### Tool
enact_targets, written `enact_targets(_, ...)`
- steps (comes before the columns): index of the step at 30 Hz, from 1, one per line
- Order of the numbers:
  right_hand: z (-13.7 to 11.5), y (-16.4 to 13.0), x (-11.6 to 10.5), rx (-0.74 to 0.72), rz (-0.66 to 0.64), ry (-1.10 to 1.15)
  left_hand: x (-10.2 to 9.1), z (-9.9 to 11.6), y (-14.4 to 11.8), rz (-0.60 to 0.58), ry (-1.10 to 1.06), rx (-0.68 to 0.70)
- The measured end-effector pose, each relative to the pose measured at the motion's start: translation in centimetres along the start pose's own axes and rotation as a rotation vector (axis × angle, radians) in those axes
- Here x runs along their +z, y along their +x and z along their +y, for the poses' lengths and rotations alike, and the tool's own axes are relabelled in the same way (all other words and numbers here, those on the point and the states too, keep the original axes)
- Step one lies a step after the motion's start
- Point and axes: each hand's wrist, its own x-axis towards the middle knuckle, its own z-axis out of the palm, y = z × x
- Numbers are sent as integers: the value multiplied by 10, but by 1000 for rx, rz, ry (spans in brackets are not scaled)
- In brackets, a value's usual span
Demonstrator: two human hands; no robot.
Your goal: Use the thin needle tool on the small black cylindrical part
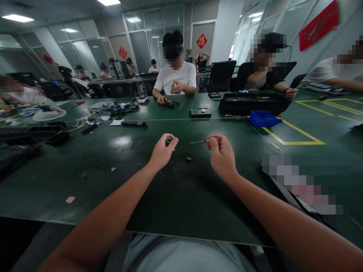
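Above the green table [176, 196], my left hand [163, 151] is closed around a small dark round part [169, 141] with a lighter rim; its exact kind I cannot make out. My right hand [222, 155] grips a thin screwdriver [206, 141] by its reddish handle, the slim shaft pointing left toward my left hand. A gap separates the screwdriver tip from the round part. Between and slightly below the hands, a small dark piece [188, 159] lies on the table, touched by neither.
Ahead are a hard drive [200, 112], a long black casing [252, 102] and a blue bin [263, 118]. A pen-shaped electric screwdriver [134, 123] and tangled cables [119, 107] lie to the left. Across the table, a person in white [176, 75] handles another drive [171, 104].
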Motion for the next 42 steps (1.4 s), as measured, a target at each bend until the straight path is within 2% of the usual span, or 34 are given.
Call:
enact_targets(2, 1, 0, 0, -14, -8, 5, 3, 2, -5, -66, 290, 103)
enact_targets(4, 2, 0, 1, -18, -13, 12, 8, 3, -8, -175, 487, 200)
enact_targets(8, 4, 0, 2, -12, -25, 5, 16, 4, -12, -352, 767, 256)
enact_targets(12, 2, -2, 2, -28, -31, -15, 22, 2, -13, -451, 960, 258)
enact_targets(16, 1, -3, 2, -33, -42, -22, 24, 1, -13, -487, 1012, 280)
enact_targets(18, 2, -2, 2, -32, -46, -17, 22, 3, -12, -472, 963, 266)
enact_targets(20, 2, -2, 2, -36, -42, -14, 19, 7, -10, -449, 810, 216)
enact_targets(22, 3, -1, 2, -40, -38, -15, 14, 11, -7, -410, 554, 102)
enact_targets(26, 1, 0, 1, -35, -44, -12, 1, 22, -2, -248, -132, -257)
enact_targets(28, 1, 0, 0, -29, -53, -9, -10, 25, 1, -167, -318, -340)
enact_targets(31, 0, 0, 0, -18, -64, -9, -32, 27, 4, -67, -389, -367)
enact_targets(34, 0, -1, 0, -15, -67, -13, -62, 28, 4, 39, -435, -391)
enact_targets(39, 2, 0, 0, -9, -66, -19, -129, 28, -6, 331, -465, -429)
enact_targets(42, 3, 1, 0, -15, -67, -32, -177, 26, -19, 445, -406, -440)
